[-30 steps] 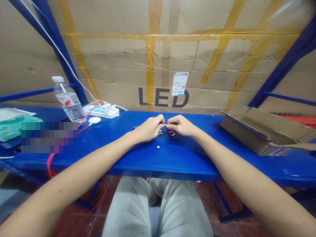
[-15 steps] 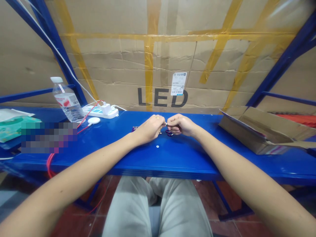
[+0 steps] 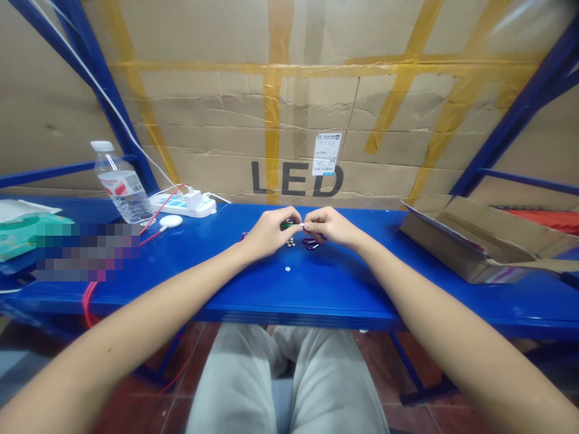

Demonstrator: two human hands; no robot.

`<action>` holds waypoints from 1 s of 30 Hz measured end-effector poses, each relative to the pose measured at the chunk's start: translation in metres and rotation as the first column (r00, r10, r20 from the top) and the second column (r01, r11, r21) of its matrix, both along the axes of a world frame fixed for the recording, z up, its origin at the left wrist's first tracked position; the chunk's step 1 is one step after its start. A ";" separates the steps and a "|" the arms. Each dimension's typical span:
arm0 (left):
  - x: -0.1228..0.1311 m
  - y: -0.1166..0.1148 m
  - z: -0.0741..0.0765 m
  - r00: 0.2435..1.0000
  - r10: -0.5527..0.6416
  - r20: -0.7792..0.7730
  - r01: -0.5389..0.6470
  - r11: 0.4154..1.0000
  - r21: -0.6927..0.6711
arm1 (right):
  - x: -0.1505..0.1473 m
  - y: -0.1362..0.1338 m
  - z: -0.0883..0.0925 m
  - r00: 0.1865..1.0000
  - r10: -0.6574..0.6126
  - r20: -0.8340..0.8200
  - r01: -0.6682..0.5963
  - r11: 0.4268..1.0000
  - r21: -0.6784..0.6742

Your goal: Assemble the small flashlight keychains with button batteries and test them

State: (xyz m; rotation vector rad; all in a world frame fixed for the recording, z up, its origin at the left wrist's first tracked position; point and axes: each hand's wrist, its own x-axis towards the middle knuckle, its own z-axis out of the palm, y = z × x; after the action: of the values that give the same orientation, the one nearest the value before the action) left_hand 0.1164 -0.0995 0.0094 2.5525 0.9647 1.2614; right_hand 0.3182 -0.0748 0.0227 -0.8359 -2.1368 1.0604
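My left hand and my right hand meet fingertip to fingertip above the blue table. Between their pinched fingers is a tiny pale piece, too small to name. Something green shows between the thumb and fingers of my left hand; it is mostly covered. Just below the hands lies a cluster of small shiny metallic balls. A purple looped item, partly hidden, rests under my right hand. Nearer to me, a small white disc lies flat on the table.
A water bottle and a white power strip with cables stand at the back left. A round white pad sits before the strip. An open cardboard box is on the right. A large taped carton backs the table.
My left fingers have lifted and opened a little, so the green item and more of the metallic balls show. Both hands stay in nearly the same place, and a pale piece now shows between them.
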 end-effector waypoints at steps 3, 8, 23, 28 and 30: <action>0.001 0.000 0.000 0.999 0.000 0.053 0.005 0.996 -0.090 | 0.000 -0.002 0.002 0.998 -0.040 0.049 0.032 0.988 0.153; 0.000 0.000 0.001 1.000 -0.014 -0.001 0.013 0.989 -0.145 | 0.000 -0.002 0.000 0.996 -0.058 0.068 0.041 0.971 0.235; -0.001 0.006 -0.011 0.981 -0.051 -0.188 0.106 0.950 0.293 | -0.008 -0.001 -0.008 0.963 -0.026 -0.267 -0.112 0.864 -0.490; 0.001 0.007 -0.008 0.986 -0.046 -0.159 0.087 0.961 0.264 | -0.005 0.000 -0.005 0.968 -0.015 -0.251 -0.095 0.902 -0.421; 0.002 0.004 -0.006 0.995 -0.023 -0.100 0.040 0.984 0.173 | -0.003 0.000 -0.001 0.979 -0.020 -0.205 -0.038 0.961 -0.272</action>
State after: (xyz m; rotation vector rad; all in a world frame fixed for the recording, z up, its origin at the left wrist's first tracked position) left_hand 0.1183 -0.0953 0.0036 2.7744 0.8628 1.2767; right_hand 0.3149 -0.0746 0.0213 -0.8015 -1.8479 1.4077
